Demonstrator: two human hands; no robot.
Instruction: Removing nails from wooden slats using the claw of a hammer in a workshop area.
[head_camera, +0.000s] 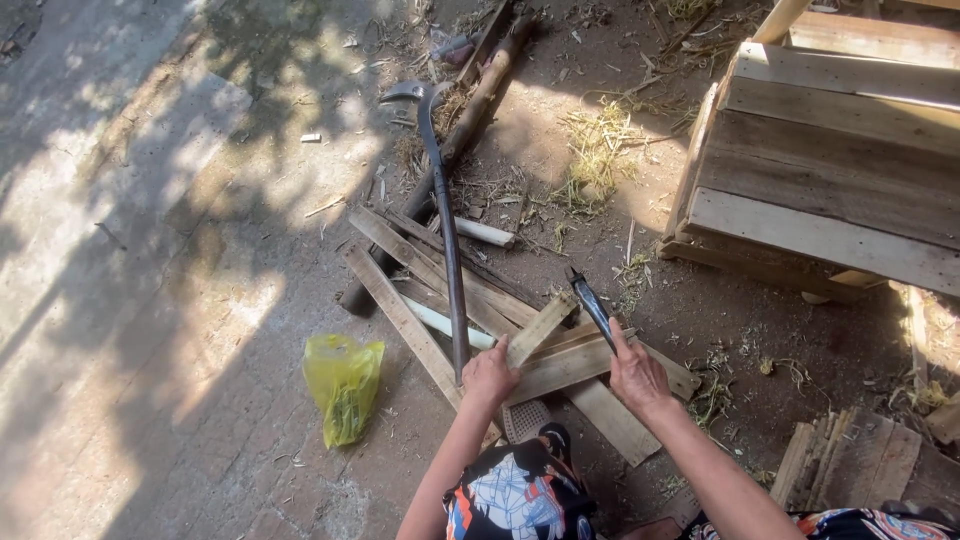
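My left hand (489, 375) grips a short wooden slat (541, 327) at its near end, holding it tilted up over a pile of loose planks (420, 270) on the ground. My right hand (637, 376) is closed around the handle of a dark hammer (590, 303), whose head points up and away, just right of the slat's far end. A long curved crowbar (445, 215) lies across the planks, its lower end beside my left hand and its hooked end far up near a log.
A yellow plastic bag (343, 385) lies on the paved ground at left. A wooden pallet structure (830, 160) stands at upper right. A round log (470, 120) runs diagonally at top. More stacked boards (860, 460) sit at lower right. Straw litters the dirt.
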